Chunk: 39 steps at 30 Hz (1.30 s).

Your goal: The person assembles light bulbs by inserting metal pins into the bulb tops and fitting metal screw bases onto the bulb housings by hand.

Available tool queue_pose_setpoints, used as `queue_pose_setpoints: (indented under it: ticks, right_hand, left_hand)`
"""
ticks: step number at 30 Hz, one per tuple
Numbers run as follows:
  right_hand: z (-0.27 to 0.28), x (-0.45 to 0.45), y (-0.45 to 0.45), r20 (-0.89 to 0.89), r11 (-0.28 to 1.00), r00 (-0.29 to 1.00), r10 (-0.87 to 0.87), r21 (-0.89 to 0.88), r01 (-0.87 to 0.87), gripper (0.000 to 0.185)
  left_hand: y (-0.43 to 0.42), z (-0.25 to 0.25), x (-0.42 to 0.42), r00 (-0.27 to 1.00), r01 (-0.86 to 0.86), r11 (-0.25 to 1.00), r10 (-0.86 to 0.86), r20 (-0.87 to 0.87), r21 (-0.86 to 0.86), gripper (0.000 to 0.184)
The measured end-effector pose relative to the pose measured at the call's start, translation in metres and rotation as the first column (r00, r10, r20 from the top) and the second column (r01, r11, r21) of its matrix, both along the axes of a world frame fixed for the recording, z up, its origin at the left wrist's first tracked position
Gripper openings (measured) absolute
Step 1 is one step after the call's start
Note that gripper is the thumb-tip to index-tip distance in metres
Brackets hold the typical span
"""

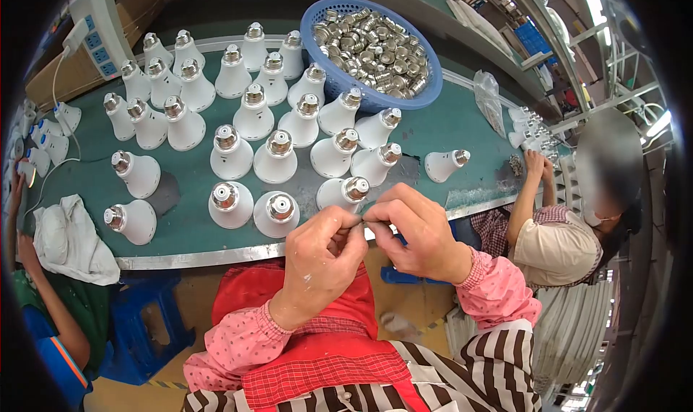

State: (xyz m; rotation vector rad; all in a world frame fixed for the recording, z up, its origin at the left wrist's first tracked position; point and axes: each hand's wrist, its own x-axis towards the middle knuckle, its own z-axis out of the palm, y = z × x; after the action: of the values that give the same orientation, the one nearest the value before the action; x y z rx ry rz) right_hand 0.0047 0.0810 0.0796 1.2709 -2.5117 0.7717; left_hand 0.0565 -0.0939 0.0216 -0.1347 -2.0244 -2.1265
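My left hand [321, 259] and my right hand [420, 233] meet fingertip to fingertip in front of me, just over the bench's near edge. Both are closed in a pinch, and whatever lies between the fingertips is too small to make out. Right behind them a white bulb housing with a metal screw cap [342, 194] leans on the bench, partly covered by my fingers. Two more bulb housings, one upright [276, 214] and another beside it [230, 204], stand to the left of my hands. A single bulb housing [446, 165] lies tilted beyond my right hand.
Several white bulb housings [232, 152] stand in rows on the green bench [86, 195]. A blue basket [426, 98] of loose metal caps sits behind. At left are a power strip [97, 40], white cloth [72, 242] and blue stool [148, 325]. People work on both sides.
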Motion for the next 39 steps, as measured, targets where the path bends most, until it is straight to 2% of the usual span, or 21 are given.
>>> queue_pose_setpoints:
  ticks: [3, 5, 9, 11, 12, 14, 18, 20, 24, 26, 27, 30, 33, 36, 39]
  right_hand:
    - [0.003, 0.003, -0.001, 0.007, 1.000, 1.000, 0.012, 0.017, -0.013, 0.026]
    - [0.005, 0.004, 0.000, 0.146, 1.000, 0.989, 0.011, 0.000, -0.011, 0.023]
    - [0.010, 0.003, 0.001, 0.509, 0.994, 0.861, -0.009, -0.090, 0.064, 0.017]
    - [0.005, 0.004, 0.003, 0.557, 0.982, 0.831, -0.002, -0.154, 0.105, 0.015]
    - [0.003, 0.005, 0.003, 0.581, 0.975, 0.814, 0.003, -0.184, 0.128, 0.013]
    - [0.004, 0.008, 0.003, 0.519, 0.984, 0.854, -0.025, -0.138, 0.113, 0.015]
    - [0.002, 0.013, 0.002, 0.255, 0.996, 0.966, -0.044, -0.062, 0.061, 0.020]
    - [0.000, 0.013, 0.005, 0.233, 0.998, 0.972, -0.038, -0.046, 0.050, 0.023]
    - [-0.002, 0.014, 0.002, 0.133, 1.000, 0.991, 0.012, -0.021, -0.010, 0.024]
    - [-0.004, 0.015, -0.002, -0.012, 0.999, 1.000, 0.022, 0.039, -0.022, 0.023]
    - [-0.004, 0.015, -0.003, -0.085, 0.997, 0.996, 0.029, 0.071, -0.023, 0.022]
    - [-0.002, 0.018, -0.009, -0.110, 0.996, 0.993, 0.044, 0.084, -0.035, 0.024]
    - [-0.003, 0.017, -0.011, 0.057, 0.998, 0.997, 0.055, 0.016, -0.056, 0.023]
    - [0.002, 0.017, -0.010, 0.406, 0.997, 0.914, -0.010, -0.063, 0.038, 0.017]
    - [0.002, 0.019, -0.008, 0.559, 0.975, 0.827, -0.057, -0.149, 0.168, 0.009]
  left_hand:
    - [-0.003, 0.000, 0.001, 0.987, 0.091, 0.981, -0.112, 0.115, 0.174, 0.009]
    - [-0.005, 0.001, 0.002, 0.960, 0.141, 0.933, -0.210, 0.184, 0.331, 0.011]
    - [-0.005, -0.001, 0.005, 0.953, 0.157, 0.918, -0.237, 0.186, 0.364, 0.012]
    - [-0.004, 0.003, 0.006, 0.955, 0.154, 0.911, -0.237, 0.180, 0.383, 0.012]
    - [-0.005, 0.001, 0.007, 0.955, 0.170, 0.926, -0.239, 0.175, 0.337, 0.011]
    - [-0.008, -0.005, 0.008, 0.955, 0.203, 0.948, -0.247, 0.166, 0.244, 0.009]
    - [-0.002, -0.002, 0.007, 0.958, 0.145, 0.923, -0.221, 0.183, 0.357, 0.011]
    - [-0.003, 0.003, 0.007, 0.950, 0.139, 0.919, -0.228, 0.211, 0.369, 0.010]
    - [-0.004, -0.002, 0.008, 0.975, 0.133, 0.966, -0.168, 0.146, 0.221, 0.011]
    - [-0.008, -0.005, 0.008, 0.979, 0.145, 0.976, -0.165, 0.119, 0.162, 0.012]
    - [-0.010, -0.005, 0.009, 0.971, 0.158, 0.966, -0.190, 0.148, 0.204, 0.013]
    - [-0.013, -0.005, 0.010, 0.958, 0.167, 0.941, -0.226, 0.178, 0.295, 0.014]
    - [-0.011, -0.011, 0.012, 0.969, 0.150, 0.942, -0.201, 0.146, 0.302, 0.014]
    - [-0.015, -0.005, 0.014, 0.969, 0.144, 0.944, -0.196, 0.152, 0.298, 0.014]
    - [-0.020, -0.003, 0.015, 0.972, 0.131, 0.951, -0.179, 0.150, 0.281, 0.013]
